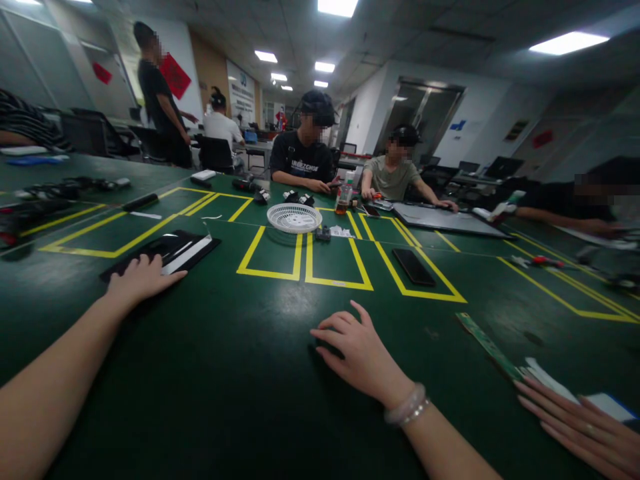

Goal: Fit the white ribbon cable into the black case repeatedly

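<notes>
My left hand (141, 279) lies with its fingers spread on a flat, glossy black piece (173, 243) that has a white strip along its right side. What kind of thing it is, I cannot tell. The palm covers its near left part. My right hand (357, 347), with bracelets at the wrist, is over the bare green table (240, 373). Its fingers are apart and slightly bent, with nothing in them. Beyond it, a black phone (413, 267) rests inside a yellow tape outline.
Another person's hand (580, 413) reaches in at the right beside a green circuit-board strip (487, 343). A white plastic basket (294, 219), a bottle (343, 199) and a large flat panel (445, 220) stand farther back. Co-workers sit across the table; red-handled pliers (545, 261) lie right.
</notes>
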{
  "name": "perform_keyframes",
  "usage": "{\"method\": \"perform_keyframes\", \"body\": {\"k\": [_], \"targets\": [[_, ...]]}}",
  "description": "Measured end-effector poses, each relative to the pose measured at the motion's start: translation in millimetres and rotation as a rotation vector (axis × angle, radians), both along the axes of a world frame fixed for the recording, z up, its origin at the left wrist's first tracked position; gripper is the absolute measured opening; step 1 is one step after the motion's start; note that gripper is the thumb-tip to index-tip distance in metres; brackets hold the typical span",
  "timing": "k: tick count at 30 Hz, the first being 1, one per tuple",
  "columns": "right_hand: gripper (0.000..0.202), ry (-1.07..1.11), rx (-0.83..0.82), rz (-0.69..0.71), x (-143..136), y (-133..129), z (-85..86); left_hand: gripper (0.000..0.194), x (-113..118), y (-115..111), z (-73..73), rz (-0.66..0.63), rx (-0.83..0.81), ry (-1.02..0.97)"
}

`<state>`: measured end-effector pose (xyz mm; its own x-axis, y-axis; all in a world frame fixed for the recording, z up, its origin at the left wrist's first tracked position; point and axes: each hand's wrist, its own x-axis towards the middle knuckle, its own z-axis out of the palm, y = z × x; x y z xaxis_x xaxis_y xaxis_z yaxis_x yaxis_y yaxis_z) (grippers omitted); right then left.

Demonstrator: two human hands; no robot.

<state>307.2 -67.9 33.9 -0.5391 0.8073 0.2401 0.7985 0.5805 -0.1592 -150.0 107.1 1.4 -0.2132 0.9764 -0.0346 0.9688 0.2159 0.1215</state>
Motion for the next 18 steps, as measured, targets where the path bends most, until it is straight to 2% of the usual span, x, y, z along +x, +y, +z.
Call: {"method": "perform_keyframes", "body": {"k": [3,6,18], "targets": [[0.026,-0.006,-0.013,0.001,0.0,0.2,-0.7,0.091,-4.9,-6.0,3.7,0.166,0.002,0.006],[0.026,-0.004,-0.019,0.004,0.5,0.4,-2.1,0.089,-3.8,-10.5,5.9,0.222,0.018,0.005],[0.026,0.004,-0.029,0.018,-0.8,-1.7,1.3,0.057,13.3,-19.7,21.6,0.095,0.035,-0.032]]}}
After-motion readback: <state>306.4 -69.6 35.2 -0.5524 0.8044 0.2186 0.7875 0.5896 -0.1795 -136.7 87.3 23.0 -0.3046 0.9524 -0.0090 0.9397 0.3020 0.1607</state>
